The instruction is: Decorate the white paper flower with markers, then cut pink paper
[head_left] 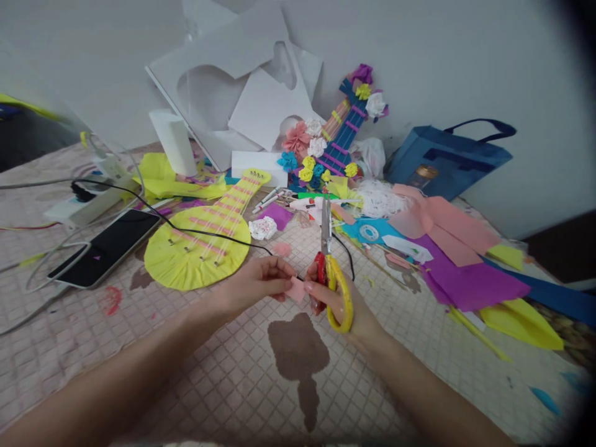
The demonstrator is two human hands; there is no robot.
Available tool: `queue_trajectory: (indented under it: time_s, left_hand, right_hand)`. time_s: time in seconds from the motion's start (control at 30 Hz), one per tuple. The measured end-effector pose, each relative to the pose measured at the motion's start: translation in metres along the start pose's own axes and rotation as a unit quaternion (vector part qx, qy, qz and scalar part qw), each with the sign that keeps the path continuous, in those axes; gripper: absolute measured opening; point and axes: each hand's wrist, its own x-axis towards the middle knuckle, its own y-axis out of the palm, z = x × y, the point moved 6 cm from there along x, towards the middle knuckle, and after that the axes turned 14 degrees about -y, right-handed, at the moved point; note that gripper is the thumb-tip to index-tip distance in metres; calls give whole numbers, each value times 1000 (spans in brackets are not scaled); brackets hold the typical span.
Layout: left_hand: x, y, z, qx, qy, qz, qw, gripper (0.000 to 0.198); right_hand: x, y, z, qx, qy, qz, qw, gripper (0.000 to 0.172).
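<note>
A small pink paper piece (297, 290) is pinched between the fingertips of my left hand (261, 280). My right hand (342, 304) touches the same piece with its thumb and forefinger. Scissors with one yellow and one red handle (345, 295) hang in my right hand, blades pointing up and away from me. Close beyond my left hand lies a yellow paper-covered instrument shape (198, 251) with pink strips and white strings. A black cable (218, 234) crosses it and runs behind my hands.
A phone (107, 248) and a power strip (88, 205) lie at the left. White boards (274, 105) and a flower-decorated blue instrument (342, 139) lean at the back. Purple paper (470, 273), pink paper (447, 226) and a blue bag (447, 162) are at the right.
</note>
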Motion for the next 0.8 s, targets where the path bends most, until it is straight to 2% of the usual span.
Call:
queue_trajectory:
  time_s: [0.17,0.3,0.4,0.53,0.6,0.7,0.8]
  left_hand:
    - [-4,-1,-6,43,45,-29,998,21]
    - [-4,2,-8,82,86,-4,993,17]
    - [-8,5,-13,129,130,2,983,3]
    - [-16,13,-18,242,180,-1,953,29]
    - [-18,17,-18,286,208,-23,935,36]
    - [-20,20,-20,304,258,-74,914,25]
    - [-20,20,-19,292,277,-99,910,16]
  right_hand:
    - [2,-1,-2,-3,7,0,1000,37]
    - [3,0,-4,-29,14,21,999,36]
    - [4,-2,-6,-51,27,14,998,35]
    - [5,-5,-4,-33,28,-24,999,31]
    - [5,-5,-3,-19,22,-33,999,31]
    - [4,-5,-3,-2,22,-29,999,32]
    - [3,-5,-5,6,20,-17,1000,32]
